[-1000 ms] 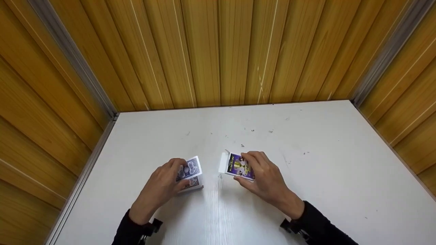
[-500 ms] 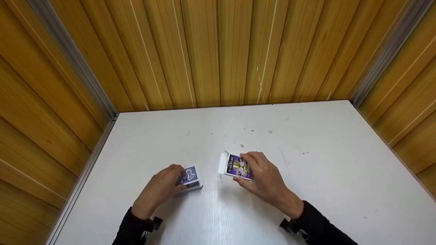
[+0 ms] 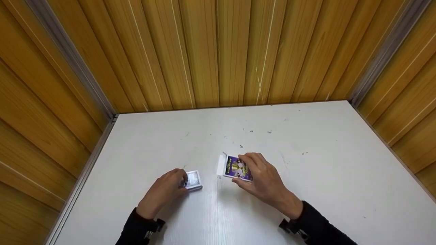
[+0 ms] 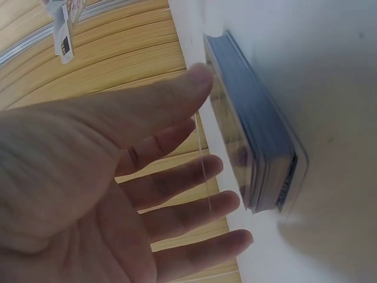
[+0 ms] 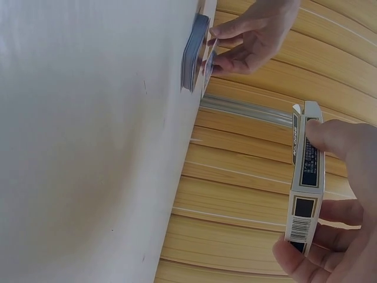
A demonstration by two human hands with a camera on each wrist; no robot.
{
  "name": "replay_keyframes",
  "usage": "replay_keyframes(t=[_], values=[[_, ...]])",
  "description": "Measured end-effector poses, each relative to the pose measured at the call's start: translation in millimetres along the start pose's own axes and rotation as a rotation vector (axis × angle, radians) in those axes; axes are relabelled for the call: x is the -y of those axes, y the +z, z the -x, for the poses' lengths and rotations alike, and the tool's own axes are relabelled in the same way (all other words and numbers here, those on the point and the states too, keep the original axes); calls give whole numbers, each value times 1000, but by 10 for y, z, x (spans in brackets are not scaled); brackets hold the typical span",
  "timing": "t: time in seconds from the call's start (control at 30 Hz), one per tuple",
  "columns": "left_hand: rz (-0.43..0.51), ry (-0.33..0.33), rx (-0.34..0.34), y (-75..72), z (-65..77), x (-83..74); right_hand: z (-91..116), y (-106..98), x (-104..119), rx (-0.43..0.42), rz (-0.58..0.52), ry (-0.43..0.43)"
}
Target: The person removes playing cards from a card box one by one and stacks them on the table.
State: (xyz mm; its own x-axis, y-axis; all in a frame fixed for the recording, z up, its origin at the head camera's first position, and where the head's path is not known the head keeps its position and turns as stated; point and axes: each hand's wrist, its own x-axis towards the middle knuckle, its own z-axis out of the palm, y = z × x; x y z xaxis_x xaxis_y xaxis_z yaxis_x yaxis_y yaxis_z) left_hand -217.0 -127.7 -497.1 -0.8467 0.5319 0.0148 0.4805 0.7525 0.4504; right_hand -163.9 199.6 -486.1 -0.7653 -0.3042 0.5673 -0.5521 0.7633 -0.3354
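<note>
A deck of playing cards (image 4: 256, 112) lies stacked on the white table. My left hand (image 3: 163, 189) is right over it, pinching a single playing card (image 5: 208, 66) between thumb and fingers. In the left wrist view that card appears edge-on as a thin line, a little apart from the top of the stack. To the right, my right hand (image 3: 269, 182) grips a card box (image 3: 237, 167) by its sides. The box has a purple front with a gold cup, and its white end flap stands open toward the deck. A barcode (image 5: 301, 229) shows on its side.
The white tabletop (image 3: 211, 136) has small dark scuffs beyond the hands. Yellow wood-grain panels (image 3: 235, 51) close off the back and both sides, with grey metal posts (image 3: 75, 58) in the corners.
The card in my left hand has come down from a raised tilt to close over the deck, and its face now catches a glare. The right hand and box have barely moved.
</note>
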Motion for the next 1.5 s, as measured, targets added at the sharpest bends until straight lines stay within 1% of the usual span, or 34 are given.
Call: replay_keyframes(t=[0.27,0.47,0.63,0.8,1.07,1.23,1.5], values=[[22,-31,-3,52,3,19,3,5,-1,-4,-2,-6],[16,-40,25,75,-13,-2,2,7,-5,-5,-4,-6],[-18,-46,33,91,-9,-17,1,11,-9,-14,-1,-19],[-62,-49,24,108,12,-19,4,20,-15,-23,-7,-33],[-59,-86,17,124,18,-35,12,22,-14,-12,-10,-26],[-65,-82,17,115,14,-43,14,26,-13,-9,-11,-26],[-45,-84,27,108,10,-9,11,24,-13,-4,-10,-22]])
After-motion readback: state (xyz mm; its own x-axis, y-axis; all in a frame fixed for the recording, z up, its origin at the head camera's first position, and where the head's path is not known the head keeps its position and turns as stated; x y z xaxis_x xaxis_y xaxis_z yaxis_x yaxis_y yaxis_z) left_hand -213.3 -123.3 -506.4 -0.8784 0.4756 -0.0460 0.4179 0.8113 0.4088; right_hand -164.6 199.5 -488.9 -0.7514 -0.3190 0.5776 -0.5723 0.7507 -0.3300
